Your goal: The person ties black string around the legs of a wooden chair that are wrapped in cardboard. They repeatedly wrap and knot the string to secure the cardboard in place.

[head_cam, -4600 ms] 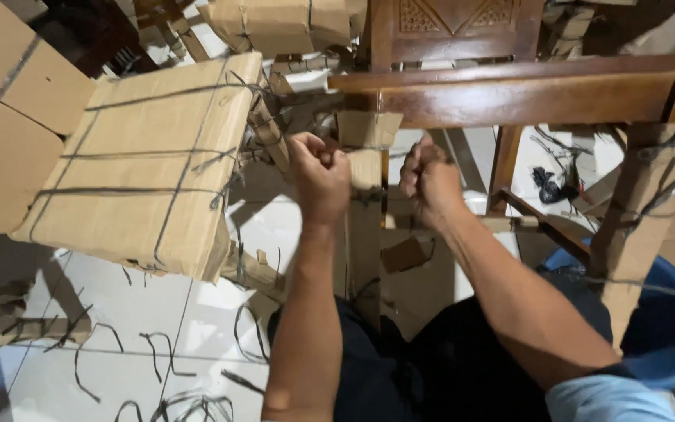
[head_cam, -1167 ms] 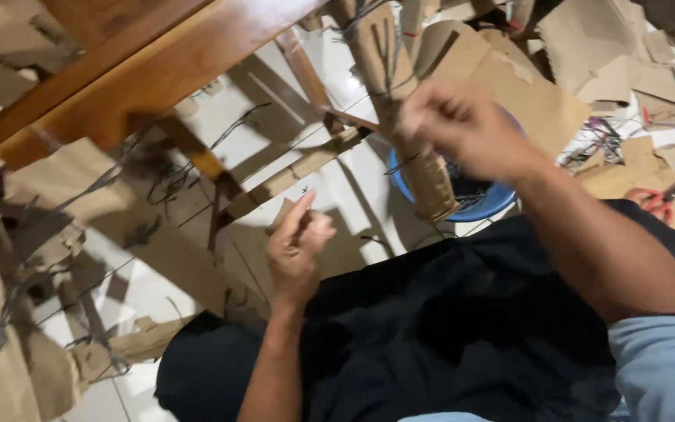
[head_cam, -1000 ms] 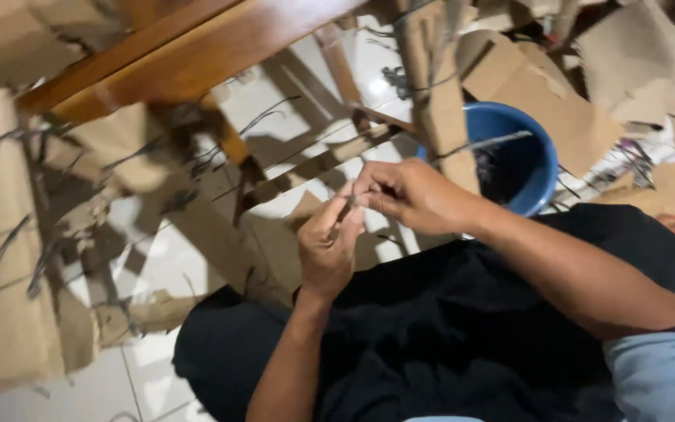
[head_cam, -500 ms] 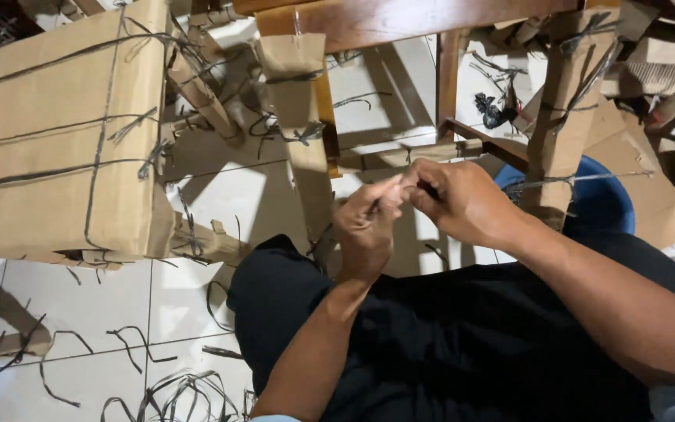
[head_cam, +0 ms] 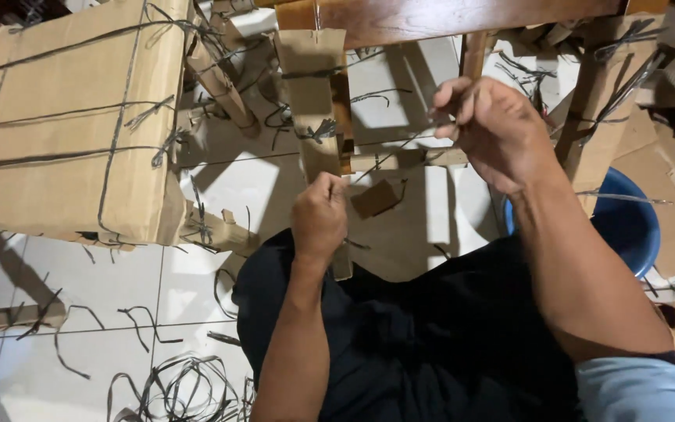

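Left hand (head_cam: 319, 215): fingers curled shut into a fist, pinching one end of a thin dark strap (head_cam: 388, 156); the fist sits against the lower part of a cardboard-wrapped leg (head_cam: 312, 101)

Right hand (head_cam: 498, 129): raised, fingers (head_cam: 451, 98) closed on the other end of the strap, thumb and forefinger pinched together

Strap: runs taut on a slant from the left fingers up to the right fingers, crossing in front of the wrapped leg; thin and partly lost against the background

Cardboard-wrapped leg: upright strip of brown card just above the left fingers, bound by dark ties, hanging below a wooden rail (head_cam: 447, 16)

Wooden rail: brown, polished, across the top, above both hands

Cardboard scrap (head_cam: 376, 198): small brown piece just right of the left fingers, below the strap

Large wrapped block (head_cam: 72, 125): cardboard tied with dark straps, well left of the left fingers

Blue basin (head_cam: 626, 227): right of the right forearm, partly hidden by it

Second wrapped leg (head_cam: 587, 101): just right of the right fingers, tied with strap

Loose strap offcuts (head_cam: 173, 387): dark curls on the white tiled floor (head_cam: 119, 281), below and left of the left arm

Lap: dark trousers (head_cam: 431, 336) beneath both forearms
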